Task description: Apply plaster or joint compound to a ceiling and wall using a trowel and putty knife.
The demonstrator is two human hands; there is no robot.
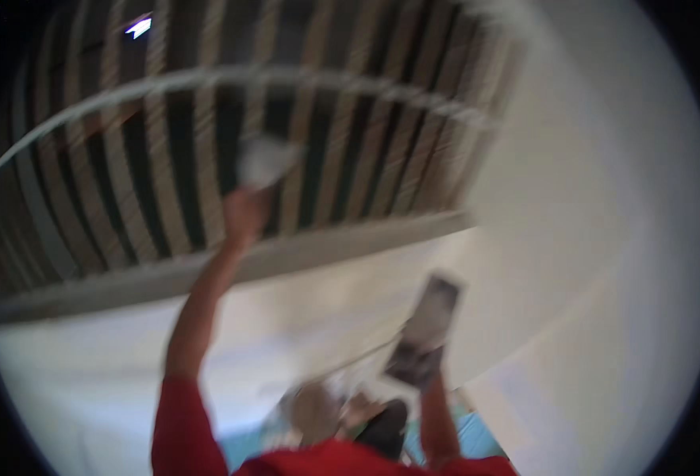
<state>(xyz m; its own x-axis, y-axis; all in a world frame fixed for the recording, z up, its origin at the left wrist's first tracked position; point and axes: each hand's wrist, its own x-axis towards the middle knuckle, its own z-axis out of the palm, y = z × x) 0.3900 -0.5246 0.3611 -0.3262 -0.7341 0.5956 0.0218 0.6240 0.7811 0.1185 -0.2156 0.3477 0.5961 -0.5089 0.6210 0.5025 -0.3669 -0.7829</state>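
Note:
My left hand is raised on an outstretched arm, its fingers closed on a pale, wedge-shaped tool that widens away from the fist like a scraper. Motion smears it, so its exact kind does not show. The tool is in front of the slats; whether it touches them I cannot tell. Lower and to the right, my right hand holds up a flat rectangular plate, dark at both ends with a light grey patch across its middle. The plate hides most of those fingers.
A curved white strip crosses the slats, and a grey-beige beam borders them. Smooth pale walls rise at the right. Near the bottom are a blurred rounded beige shape, a dark object and light-blue material.

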